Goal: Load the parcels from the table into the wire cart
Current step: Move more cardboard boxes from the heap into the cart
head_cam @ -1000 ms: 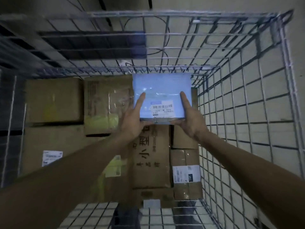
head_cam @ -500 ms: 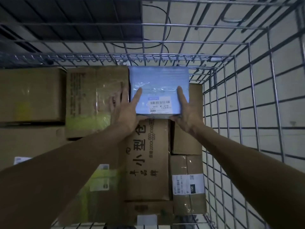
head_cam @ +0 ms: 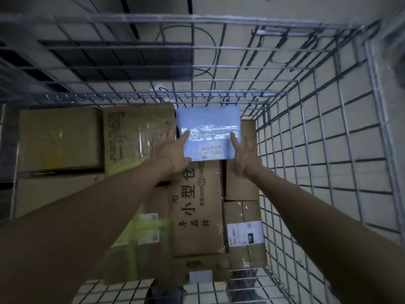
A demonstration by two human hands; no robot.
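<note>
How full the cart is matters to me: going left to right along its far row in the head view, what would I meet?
Plain carton → taped carton → left hand → blue parcel → right hand → cart's right wall.

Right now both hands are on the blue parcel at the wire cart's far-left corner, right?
Wrong side. The head view shows the left hand and right hand on the blue parcel toward the wire cart's far-right corner; a brown carton fills the far left.
</note>
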